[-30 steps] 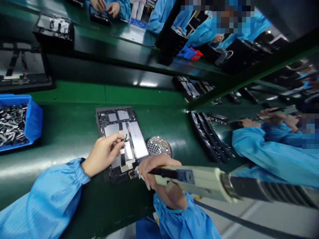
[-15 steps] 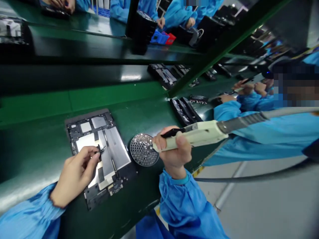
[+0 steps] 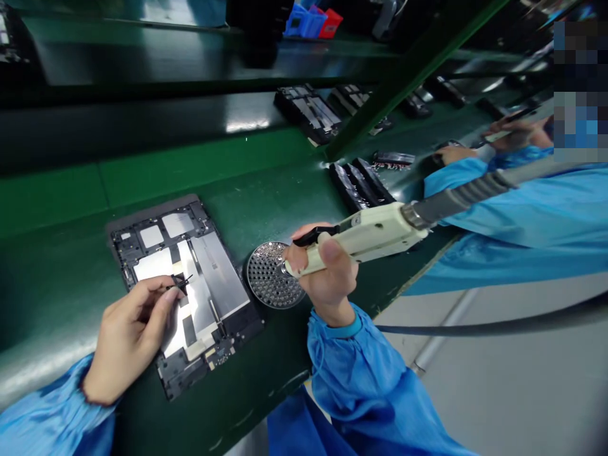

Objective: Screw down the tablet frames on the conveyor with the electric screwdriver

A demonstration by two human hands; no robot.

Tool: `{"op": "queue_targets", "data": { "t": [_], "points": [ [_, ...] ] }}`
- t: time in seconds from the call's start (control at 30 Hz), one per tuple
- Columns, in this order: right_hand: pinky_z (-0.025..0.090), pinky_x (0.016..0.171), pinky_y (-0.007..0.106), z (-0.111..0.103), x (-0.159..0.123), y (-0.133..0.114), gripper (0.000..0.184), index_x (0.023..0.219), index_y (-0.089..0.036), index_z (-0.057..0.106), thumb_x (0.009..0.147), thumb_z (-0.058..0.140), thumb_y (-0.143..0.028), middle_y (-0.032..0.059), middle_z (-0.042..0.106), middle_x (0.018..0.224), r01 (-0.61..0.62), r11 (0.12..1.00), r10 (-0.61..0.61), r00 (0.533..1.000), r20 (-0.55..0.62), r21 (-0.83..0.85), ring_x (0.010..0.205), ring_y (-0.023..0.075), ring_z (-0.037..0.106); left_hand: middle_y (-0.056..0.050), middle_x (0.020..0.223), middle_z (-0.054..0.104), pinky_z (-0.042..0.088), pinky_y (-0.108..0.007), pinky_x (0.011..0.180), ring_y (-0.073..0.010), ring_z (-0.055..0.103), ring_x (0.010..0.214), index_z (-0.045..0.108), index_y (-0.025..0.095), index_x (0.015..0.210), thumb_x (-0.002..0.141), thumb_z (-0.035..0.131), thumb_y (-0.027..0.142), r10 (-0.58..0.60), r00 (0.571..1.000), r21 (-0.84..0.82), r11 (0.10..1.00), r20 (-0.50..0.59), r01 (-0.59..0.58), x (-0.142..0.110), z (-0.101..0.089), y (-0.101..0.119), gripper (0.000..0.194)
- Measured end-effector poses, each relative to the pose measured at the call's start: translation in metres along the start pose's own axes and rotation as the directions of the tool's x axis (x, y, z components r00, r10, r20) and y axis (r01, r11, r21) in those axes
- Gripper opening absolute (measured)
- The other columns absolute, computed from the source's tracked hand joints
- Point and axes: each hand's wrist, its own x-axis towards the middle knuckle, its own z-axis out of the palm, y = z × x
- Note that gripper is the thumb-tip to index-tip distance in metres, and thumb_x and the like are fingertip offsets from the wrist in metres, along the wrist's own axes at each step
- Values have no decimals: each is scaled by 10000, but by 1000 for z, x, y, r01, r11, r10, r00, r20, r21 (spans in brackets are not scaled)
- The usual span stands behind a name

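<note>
My left hand (image 3: 130,332) pinches a small, thin black part (image 3: 179,283) between thumb and fingertips, just over an opened tablet (image 3: 221,272). The tablet lies flat on the green bench, its silver battery and circuit boards exposed. In my right hand (image 3: 327,278) is a cream electric screwdriver (image 3: 375,235), held nearly level, fingers wrapped round its front and by the black lever. Its nose points left over a round metal dish (image 3: 270,285) full of small holes, which stands beside the tablet. The screwdriver's very tip is too small to make out.
Black strips (image 3: 361,183) lie behind the screwdriver. More opened devices (image 3: 308,114) rest farther back, near a slanting green post (image 3: 380,101). Blue and red bins (image 3: 311,22) stand on the upper shelf. A co-worker's blue sleeve (image 3: 517,190) is close on the right.
The view has tilted down slightly, so the upper shelf and the people behind it have slid up. Both hands keep their holds, the screwdriver's nose still over the dish.
</note>
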Motion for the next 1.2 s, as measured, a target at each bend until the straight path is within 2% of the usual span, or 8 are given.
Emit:
{"op": "queue_targets", "data": {
  "t": [0.1,0.3,0.47,0.57,0.67,0.83,1.0,1.2],
  "points": [
    [443,399,263,-1,0,0,380,776,-207,696,845,767,-573,-63,472,425,9,999,-10,1000,-23,-35,338,118,436,20,779,740,492,-211,435,-124,626,503,676,228,1020,995,625,391,-39,999,-25,999,-26,38,-3,1,-2,173],
    [401,377,253,-2,-2,3,418,744,-207,660,811,804,-594,-56,479,471,-29,1000,30,999,29,-7,351,114,445,-7,993,717,498,-225,619,-133,670,793,737,233,922,978,666,346,26,988,35,999,-154,-21,6,-10,-11,144],
    [404,385,274,-4,-6,3,341,793,-184,753,757,862,-505,-28,528,495,-49,998,51,998,45,-36,368,133,467,-1,660,652,343,-211,410,-103,503,472,760,157,929,793,781,382,-274,907,-214,953,-321,212,44,-29,-22,264],
    [400,400,299,-5,-3,-3,316,771,-201,785,739,821,-514,-23,485,444,-65,998,66,997,43,-22,367,155,449,-13,619,640,299,-202,406,-100,474,469,759,121,848,742,777,327,-407,854,-350,890,-324,291,67,-41,-37,232],
    [409,410,329,-2,2,-15,337,754,-235,793,700,792,-568,-26,425,407,-26,999,28,998,50,-30,359,166,410,-20,657,668,330,-203,474,-95,483,525,766,123,773,740,789,267,-465,836,-387,857,-292,341,79,-45,-51,149],
    [382,387,349,17,-1,-28,329,738,-269,793,711,752,-594,-16,406,390,15,996,-6,996,88,-93,352,181,377,-38,733,726,457,-243,655,-132,577,632,783,126,763,802,772,211,-408,884,-308,891,-227,332,85,-41,-68,95],
    [422,412,318,48,-2,-29,320,810,-229,803,753,783,-543,-18,446,428,-12,1000,13,977,214,-8,381,166,431,-47,811,747,493,-277,744,-180,653,753,801,156,757,812,770,140,-301,932,-181,947,-200,267,88,-43,-77,65],
    [460,447,295,119,8,-19,345,797,-208,758,796,776,-552,-44,470,436,-25,998,5,932,361,50,370,143,458,-45,871,720,487,-272,744,-168,646,760,804,165,791,816,803,134,-232,954,-106,971,-191,215,86,-40,-81,40]
  ]
}}
